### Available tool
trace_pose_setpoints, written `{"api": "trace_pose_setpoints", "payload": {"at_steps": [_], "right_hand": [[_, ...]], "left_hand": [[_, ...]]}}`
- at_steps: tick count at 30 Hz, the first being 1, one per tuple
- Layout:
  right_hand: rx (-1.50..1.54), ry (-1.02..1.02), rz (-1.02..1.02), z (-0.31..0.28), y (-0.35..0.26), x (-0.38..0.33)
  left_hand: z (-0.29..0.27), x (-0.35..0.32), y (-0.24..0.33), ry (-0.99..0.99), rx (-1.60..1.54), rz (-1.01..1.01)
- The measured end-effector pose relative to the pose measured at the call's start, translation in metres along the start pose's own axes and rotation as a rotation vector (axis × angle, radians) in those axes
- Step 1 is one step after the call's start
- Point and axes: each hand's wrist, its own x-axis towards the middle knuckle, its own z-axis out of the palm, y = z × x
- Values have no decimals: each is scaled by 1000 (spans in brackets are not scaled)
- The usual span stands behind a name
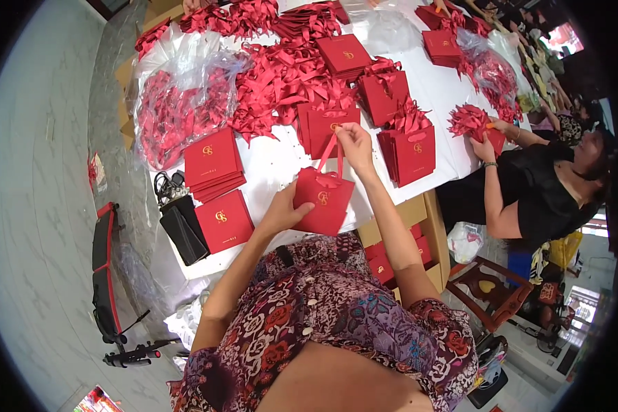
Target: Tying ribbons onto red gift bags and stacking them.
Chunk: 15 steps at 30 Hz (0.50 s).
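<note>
A small red paper gift bag (331, 214) with a gold mark hangs over the table's front edge. My left hand (286, 209) grips its left side, thumb laid across the front. Above it, my right hand (356, 146) pinches the pink ribbon handle (328, 152) and pulls it up taut. Just behind stand more red bags (311, 134) with ribbons at their tops. A group of finished-looking bags with ribbon handles (415, 152) stands to the right. At the left lie stacked flat red bags (213, 161) and another red bag (224, 221).
Loose red ribbons (281, 79) heap across the white table (268, 154), beside a clear plastic bag of ribbons (185, 110). A black pouch (184, 230) lies at the left edge. An open cardboard box (432, 237) holding red bags sits below the table. A co-worker (522, 178) handles ribboned bags at right.
</note>
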Motion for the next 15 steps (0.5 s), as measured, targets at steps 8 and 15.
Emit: {"api": "trace_pose_setpoints", "payload": {"at_steps": [8, 15], "right_hand": [[63, -47, -61, 5, -3, 13], [61, -194, 6, -6, -2, -47]], "left_hand": [[-4, 9, 18, 83, -371, -76], [-26, 52, 22, 385, -430, 56]]}}
